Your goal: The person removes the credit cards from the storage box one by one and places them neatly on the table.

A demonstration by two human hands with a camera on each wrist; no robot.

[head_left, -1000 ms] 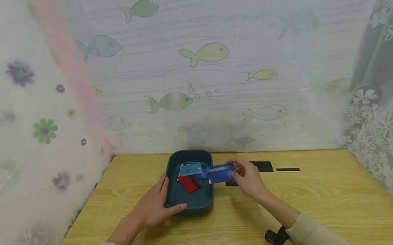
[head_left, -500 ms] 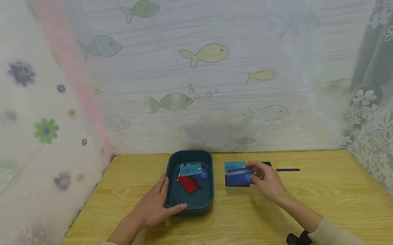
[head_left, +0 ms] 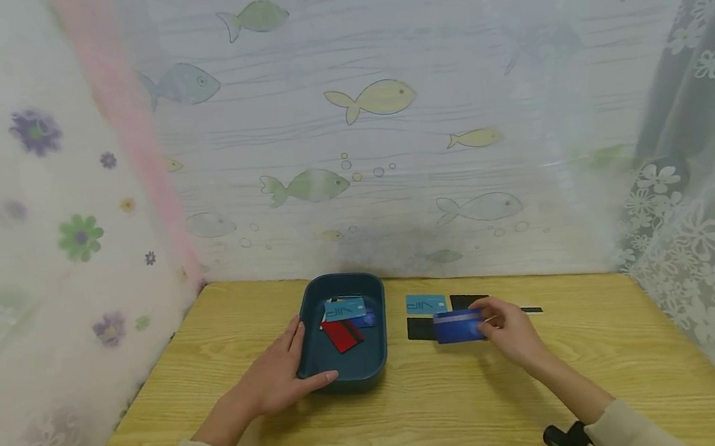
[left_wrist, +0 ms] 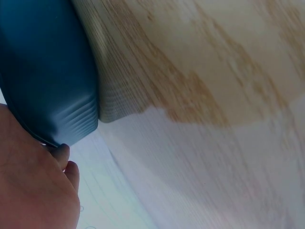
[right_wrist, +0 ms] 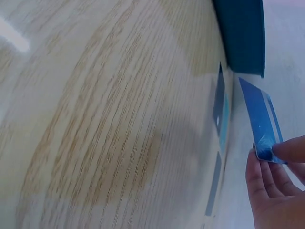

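My right hand [head_left: 510, 331] pinches a blue bank-type card [head_left: 458, 326] between thumb and fingers, held above the table. In the right wrist view the blue card [right_wrist: 259, 119] is tilted, with a pale stripe along one side. My left hand [head_left: 275, 373] rests against the left side of a dark blue plastic bin [head_left: 344, 379], its fingers fairly straight along the outer wall and its thumb at the front rim. Inside the bin lie a teal VIP card [head_left: 345, 309], a red card [head_left: 343, 336], a blue card [head_left: 365, 320] and a pale card mostly covered.
Right of the bin lie a second teal VIP card [head_left: 426, 303], a black card [head_left: 420, 328], another dark card [head_left: 468, 300] and a dark-striped card [head_left: 532, 310], partly behind my right hand. Patterned sheets [head_left: 392, 173] hang at the table's back and sides.
My right hand has carried the blue card rightward from the bin's right rim to over the cards on the table, uncovering the teal one there. The left hand stays at the bin.
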